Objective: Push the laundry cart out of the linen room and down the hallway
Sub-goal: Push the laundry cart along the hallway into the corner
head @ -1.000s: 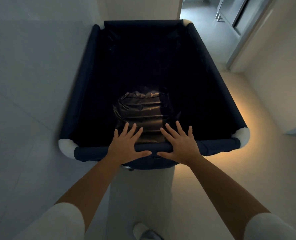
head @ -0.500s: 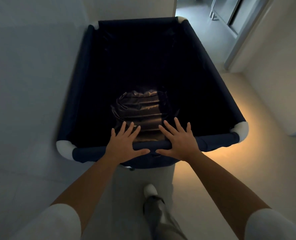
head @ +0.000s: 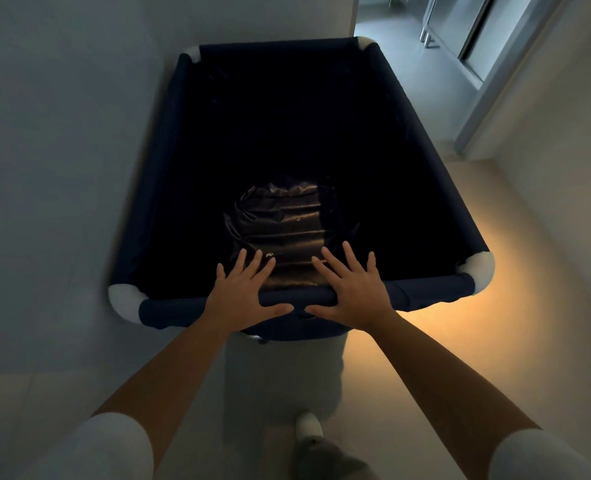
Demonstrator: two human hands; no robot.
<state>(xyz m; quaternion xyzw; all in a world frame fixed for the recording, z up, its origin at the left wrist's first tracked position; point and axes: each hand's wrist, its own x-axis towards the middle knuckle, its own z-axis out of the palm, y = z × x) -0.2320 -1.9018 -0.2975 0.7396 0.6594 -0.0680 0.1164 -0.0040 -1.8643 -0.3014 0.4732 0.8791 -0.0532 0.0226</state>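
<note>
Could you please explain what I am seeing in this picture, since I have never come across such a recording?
There is no machine here: the camera sits on a person's head and looks forward and down, so you see their own arms. The left hand and right hand press flat, fingers spread, on the near rim of a dark fabric laundry cart; neither grips it. Inside the cart lies a shiny dark bundle. A wall runs close along the cart's left side, and a brighter opening shows beyond its far right corner. One shoe is visible on the floor.
</note>
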